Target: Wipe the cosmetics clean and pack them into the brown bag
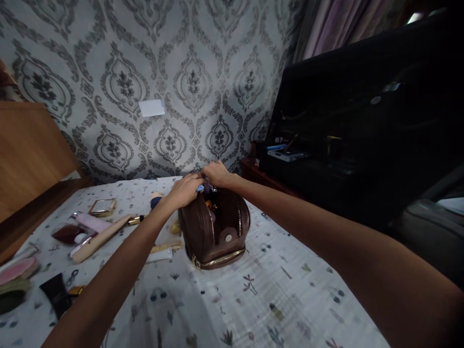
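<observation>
A brown cosmetic bag [203,249] stands unzipped on the patterned cloth, its mouth gaping toward me and small items showing dimly inside. My left hand [188,188] is closed over the bag's far left rim; a small light-blue thing [200,188] shows by its fingertips. Just beside it, at the far edge of the opening, my right hand [216,174] is closed with its fingers bent down. Whatever the right fingers grip is hidden. A dark purplish item and something shiny show below the right hand, too small to name.
Left of the bag lie a gold compact [103,207], a pink tube [92,223], a beige tube [99,240], a white tube [160,255] and a black tube [56,292]. A wooden panel [29,154] borders the left; a large black screen [355,111] stands right.
</observation>
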Demonstrator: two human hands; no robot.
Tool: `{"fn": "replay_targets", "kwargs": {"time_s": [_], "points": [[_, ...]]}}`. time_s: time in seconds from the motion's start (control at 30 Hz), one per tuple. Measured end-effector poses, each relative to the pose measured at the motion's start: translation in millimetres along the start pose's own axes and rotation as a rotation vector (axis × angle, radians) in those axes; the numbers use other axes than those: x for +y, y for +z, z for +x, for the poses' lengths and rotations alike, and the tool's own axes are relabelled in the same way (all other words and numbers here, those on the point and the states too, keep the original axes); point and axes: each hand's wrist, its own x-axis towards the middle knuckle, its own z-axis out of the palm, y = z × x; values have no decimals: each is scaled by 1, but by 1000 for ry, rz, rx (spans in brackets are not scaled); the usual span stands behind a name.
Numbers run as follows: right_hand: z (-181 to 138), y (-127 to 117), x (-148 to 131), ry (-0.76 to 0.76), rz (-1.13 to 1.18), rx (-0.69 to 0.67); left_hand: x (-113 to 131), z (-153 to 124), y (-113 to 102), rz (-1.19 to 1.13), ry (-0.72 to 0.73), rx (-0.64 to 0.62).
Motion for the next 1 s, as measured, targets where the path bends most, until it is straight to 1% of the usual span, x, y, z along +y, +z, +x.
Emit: {"fn": "replay_targets", "kwargs": {"time_s": [0.43, 0.67, 0.83, 0.93, 1.0], "points": [[0, 1, 1, 2, 11, -10, 2, 1, -3, -10, -12, -33], [6, 8, -2, 5, 36, -13, 4, 1, -5, -8, -27, -38], [-5, 0, -1, 22, 100, 24, 4, 1, -5, -19, -26, -35], [-18, -10, 3, 62, 156, 85, 4, -3, -5, -77, -26, 15], [-30, -14, 6, 90, 189, 134, 4, -8, -7, -142, -33, 94]]}}
